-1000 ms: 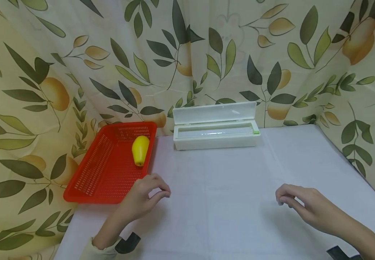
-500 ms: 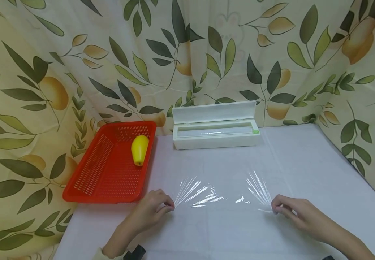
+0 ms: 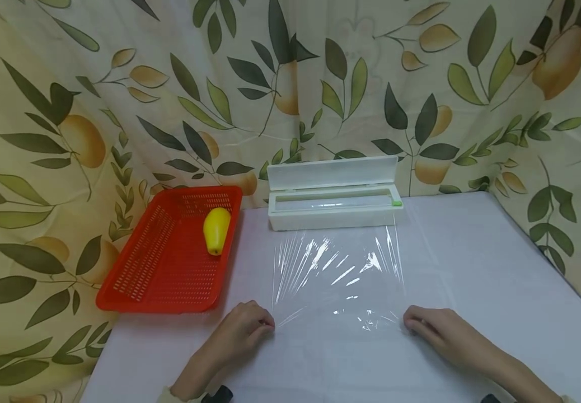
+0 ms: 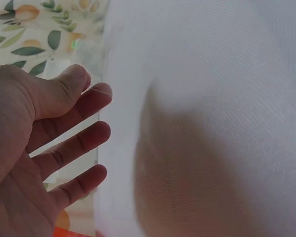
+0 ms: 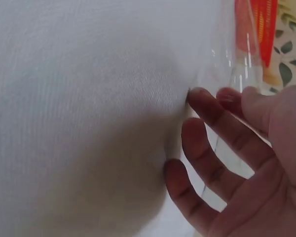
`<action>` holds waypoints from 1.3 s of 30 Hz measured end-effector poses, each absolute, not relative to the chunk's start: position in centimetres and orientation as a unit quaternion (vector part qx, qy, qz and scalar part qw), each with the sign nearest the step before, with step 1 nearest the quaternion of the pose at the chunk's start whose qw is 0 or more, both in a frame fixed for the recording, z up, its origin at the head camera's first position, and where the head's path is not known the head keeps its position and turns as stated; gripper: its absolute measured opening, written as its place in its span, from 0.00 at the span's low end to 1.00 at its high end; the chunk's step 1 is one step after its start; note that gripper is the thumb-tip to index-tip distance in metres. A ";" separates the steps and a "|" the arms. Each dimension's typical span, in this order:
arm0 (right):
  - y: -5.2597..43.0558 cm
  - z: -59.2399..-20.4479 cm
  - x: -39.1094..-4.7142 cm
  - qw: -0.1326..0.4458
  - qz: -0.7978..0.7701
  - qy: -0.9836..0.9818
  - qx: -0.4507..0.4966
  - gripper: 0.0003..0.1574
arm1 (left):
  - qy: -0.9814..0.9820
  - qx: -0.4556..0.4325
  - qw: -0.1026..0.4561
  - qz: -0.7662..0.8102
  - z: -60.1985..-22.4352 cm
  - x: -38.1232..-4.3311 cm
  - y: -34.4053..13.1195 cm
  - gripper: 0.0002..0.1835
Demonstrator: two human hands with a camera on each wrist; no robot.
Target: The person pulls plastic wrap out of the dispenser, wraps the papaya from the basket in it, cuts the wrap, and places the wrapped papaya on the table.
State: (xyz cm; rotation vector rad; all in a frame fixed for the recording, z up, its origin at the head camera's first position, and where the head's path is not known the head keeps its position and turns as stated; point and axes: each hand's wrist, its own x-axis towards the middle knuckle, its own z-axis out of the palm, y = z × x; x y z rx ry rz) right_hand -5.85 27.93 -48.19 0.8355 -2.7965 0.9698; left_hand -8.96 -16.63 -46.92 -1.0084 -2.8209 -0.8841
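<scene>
A sheet of clear cling film [image 3: 341, 274] stretches from the front of a white cling film box [image 3: 336, 220] toward the near side of the table, with shiny creases fanning across it. My left hand [image 3: 242, 331] pinches its near left corner between thumb and index finger. At the near right corner, my right hand [image 3: 444, 333] pinches the film in the same way. In the right wrist view, film [image 5: 244, 74] shows beyond the thumb, while the other fingers [image 5: 207, 158] are loosely bent. The left wrist view shows the remaining fingers [image 4: 71, 145] spread apart.
The box's lid [image 3: 333, 173] stands raised against the patterned curtain [image 3: 361, 106], and a roll lies inside. To the left is a red perforated basket [image 3: 157, 309] holding a smooth yellow fruit [image 3: 216, 232]. A white cloth [image 3: 472, 252] covers the table.
Glossy creases in the film have appeared and now reach the box. My left hand has moved down and slightly right; the right hand has moved left and down. Box and basket stay put.
</scene>
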 end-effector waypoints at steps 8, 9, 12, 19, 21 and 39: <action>27.0 -47.6 -6.1 0.034 0.276 -0.943 0.182 0.12 | -0.909 -0.306 -0.008 -0.282 -46.9 -9.0 -16.5 0.05; 26.9 -47.6 -6.1 0.026 0.270 -0.947 0.172 0.12 | -0.910 -0.304 -0.009 -0.283 -46.8 -9.0 -16.5 0.05; 26.8 -47.4 -6.1 -0.003 0.254 -0.955 0.153 0.16 | -0.911 -0.301 -0.006 -0.280 -46.7 -9.0 -16.5 0.05; 26.7 -47.8 -5.8 -0.013 0.225 -0.965 0.132 0.26 | -0.911 -0.304 -0.001 -0.279 -46.6 -9.1 -16.5 0.05; 26.9 -48.0 -5.7 -0.002 0.212 -0.969 0.128 0.28 | -0.911 -0.305 -0.002 -0.277 -46.7 -9.1 -16.5 0.04; 27.9 -48.7 -6.2 0.010 0.225 -0.962 0.154 0.32 | -0.908 -0.311 -0.025 -0.278 -47.6 -8.6 -16.9 0.09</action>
